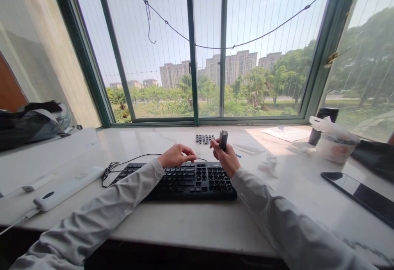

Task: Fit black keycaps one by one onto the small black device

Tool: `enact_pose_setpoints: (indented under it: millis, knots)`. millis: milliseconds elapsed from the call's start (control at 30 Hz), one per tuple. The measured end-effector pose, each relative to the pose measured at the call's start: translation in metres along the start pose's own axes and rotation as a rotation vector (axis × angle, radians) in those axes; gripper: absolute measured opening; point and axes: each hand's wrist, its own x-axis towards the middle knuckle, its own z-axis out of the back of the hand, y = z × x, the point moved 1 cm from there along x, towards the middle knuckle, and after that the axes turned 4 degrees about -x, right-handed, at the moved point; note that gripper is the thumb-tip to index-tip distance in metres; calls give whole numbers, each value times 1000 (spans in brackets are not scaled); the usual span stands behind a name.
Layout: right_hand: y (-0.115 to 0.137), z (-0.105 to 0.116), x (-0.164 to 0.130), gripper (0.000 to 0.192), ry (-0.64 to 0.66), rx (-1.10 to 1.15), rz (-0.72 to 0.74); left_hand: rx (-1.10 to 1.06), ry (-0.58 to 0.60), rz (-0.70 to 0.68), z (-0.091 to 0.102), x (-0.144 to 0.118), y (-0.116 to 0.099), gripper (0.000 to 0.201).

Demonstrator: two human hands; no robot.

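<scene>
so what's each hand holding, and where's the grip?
Right hand holds a small dark upright tool, grip around its lower part. Left hand holds nothing; its fingers rest on the black keyboard.

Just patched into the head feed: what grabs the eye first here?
The black corded keyboard lies mid-counter on the pale marble sill, with the left hand resting on its top rows. Just right of it, the right hand holds a small dark grey tool upright. Behind them sits a cluster of loose black keycaps.
</scene>
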Motion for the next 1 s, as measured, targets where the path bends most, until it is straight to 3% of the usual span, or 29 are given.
enact_pose_setpoints:
  millis: [100, 233, 600, 833, 1000]
  knots:
    - [9, -23, -14, 37, 59, 303, -24, -100, 77, -31, -16, -13, -3, 47]
    - [11, -40, -27, 38, 82, 425, -129, -183, 136, -59, -29, -19, -2, 45]
    - [11, -47, -49, 38, 83, 296, -319, -46, 302, -184, -18, -31, -12, 29]
    - [5, -52, -53, 39, 58, 245, -239, -41, 360, -247, -18, -31, -11, 27]
    - [6, -54, -57, 38, 109, 145, -146, -21, 414, -264, -17, -30, -8, 28]
